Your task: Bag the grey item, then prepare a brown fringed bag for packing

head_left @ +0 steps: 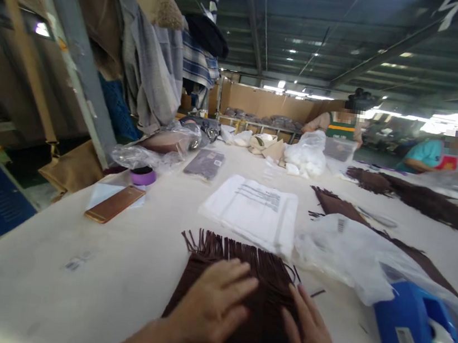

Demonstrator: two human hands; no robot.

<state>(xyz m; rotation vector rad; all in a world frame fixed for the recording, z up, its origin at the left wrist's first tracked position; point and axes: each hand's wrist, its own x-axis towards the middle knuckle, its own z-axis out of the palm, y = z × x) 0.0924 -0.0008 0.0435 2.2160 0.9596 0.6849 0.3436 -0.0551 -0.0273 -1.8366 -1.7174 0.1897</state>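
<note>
A dark brown fringed scarf [260,316] lies on the white table before me, its fringe [239,249] pointing away. Over its left part is my left hand [215,305], somewhat blurred, fingers stretched out and apart. My right hand [310,340] rests along the right edge of the cloth, fingers extended and the thumb apart. Neither hand grips anything. Just beyond the fringe sits a stack of white plastic bags [255,209] with printed text. The scarf's near end runs out of view at the bottom.
On the right are a blue plastic holder [410,336], clear bags [349,249] and more brown scarves [396,244]. To the left lie a phone [115,204], a purple tape roll [143,176] and a bagged grey item [205,164]. Two people work across the table; garments hang upper left.
</note>
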